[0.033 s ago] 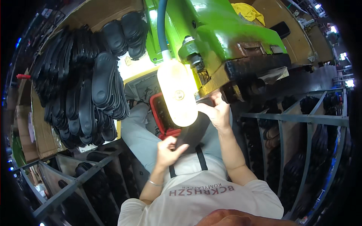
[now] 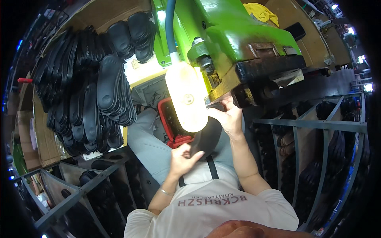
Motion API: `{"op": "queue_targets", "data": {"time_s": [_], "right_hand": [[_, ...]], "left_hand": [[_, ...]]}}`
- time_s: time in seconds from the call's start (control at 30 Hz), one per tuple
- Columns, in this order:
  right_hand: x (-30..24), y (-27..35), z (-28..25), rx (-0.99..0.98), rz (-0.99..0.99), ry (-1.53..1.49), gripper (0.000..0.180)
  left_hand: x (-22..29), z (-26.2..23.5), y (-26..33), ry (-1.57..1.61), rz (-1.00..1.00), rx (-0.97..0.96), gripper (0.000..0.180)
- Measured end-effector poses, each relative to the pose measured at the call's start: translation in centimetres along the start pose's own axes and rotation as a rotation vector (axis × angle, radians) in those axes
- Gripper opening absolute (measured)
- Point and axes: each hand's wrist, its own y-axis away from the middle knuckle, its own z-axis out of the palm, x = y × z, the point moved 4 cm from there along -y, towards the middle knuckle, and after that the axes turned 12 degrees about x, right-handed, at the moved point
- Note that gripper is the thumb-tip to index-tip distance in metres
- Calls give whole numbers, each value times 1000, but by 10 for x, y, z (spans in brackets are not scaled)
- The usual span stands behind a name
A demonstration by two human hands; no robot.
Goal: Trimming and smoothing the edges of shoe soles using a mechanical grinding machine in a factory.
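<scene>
A dark shoe sole [image 2: 209, 137] hangs slantwise above my lap, below the head of a green machine [image 2: 238, 35]. My right hand [image 2: 229, 117] grips its upper end close under the machine head, thumb across it. At the lower end, my left hand [image 2: 184, 159] holds the sole's edge, fingers curled and thumb stretched to the right. A bright oblong lamp [image 2: 187, 99] hides part of the sole and the space left of the machine head. Just what the sole touches on the machine cannot be made out.
Stacks of black soles [image 2: 109, 83] fill the table at left, inside a cardboard box [image 2: 43, 135]. Between my legs stands a red bin [image 2: 164, 107]. Metal racks holding more soles flank me, a left rack [image 2: 75, 194] and a right rack [image 2: 317, 125]. A yellow cloth [image 2: 262, 13] lies behind the machine.
My left hand and the sole's lower end have shifted slightly to the right. My right hand stays almost where it was under the machine head.
</scene>
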Motion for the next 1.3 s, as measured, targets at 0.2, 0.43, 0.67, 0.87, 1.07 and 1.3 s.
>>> {"op": "queue_targets", "data": {"time_s": [0.2, 0.43, 0.67, 0.87, 1.07, 1.3], "right_hand": [[-28, -4, -40, -29, -21, 321, 20], [-92, -55, -178, 944, -535, 46, 34], [21, -164, -247, 943, -284, 639, 52], [24, -171, -225, 898, -236, 955, 59], [19, -190, -223, 767, -84, 1003, 58], [-17, -180, -145, 708, -734, 1284, 66]], "left_hand": [[2, 38, -6, -136, -9, -168, 21], [9, 20, -34, 157, -12, 37, 20], [6, 34, -32, -137, 89, 7, 11], [14, 27, -34, -296, 170, 89, 10], [110, -46, -63, -700, 932, 697, 21], [129, -153, -105, -1239, 604, 1110, 55]]}}
